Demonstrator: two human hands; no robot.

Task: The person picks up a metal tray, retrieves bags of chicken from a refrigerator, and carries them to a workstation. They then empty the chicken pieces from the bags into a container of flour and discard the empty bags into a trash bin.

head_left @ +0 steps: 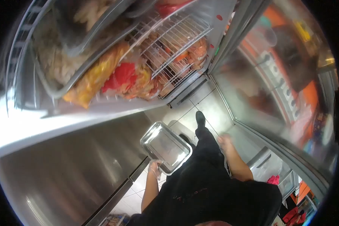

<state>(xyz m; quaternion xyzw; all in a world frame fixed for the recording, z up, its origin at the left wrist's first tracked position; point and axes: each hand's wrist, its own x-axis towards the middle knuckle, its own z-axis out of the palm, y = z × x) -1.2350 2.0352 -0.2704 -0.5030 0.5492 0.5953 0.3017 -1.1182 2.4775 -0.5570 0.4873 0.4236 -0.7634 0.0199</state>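
My left hand [154, 168], in a clear plastic glove, is closed on the near edge of a rectangular metal tray [165, 145]. The tray is held tilted in front of my body, with its shiny surface toward me. My right hand [225, 142] hangs by my right side, near the glass door, and touches nothing that I can see. Its fingers are smeared by motion. Above the tray stands an open fridge with wire shelves [177, 49]. On them are a metal pan [52, 71] of pale food, a yellow bag [96, 75] and a red package [120, 78].
The glass door [260, 86] stands open to my right. A steel cabinet front [75, 165] runs along my left. Below the fridge is a vent grille [192, 90] above the tiled floor [218, 109]. A clear bin [271, 169] sits behind my right side.
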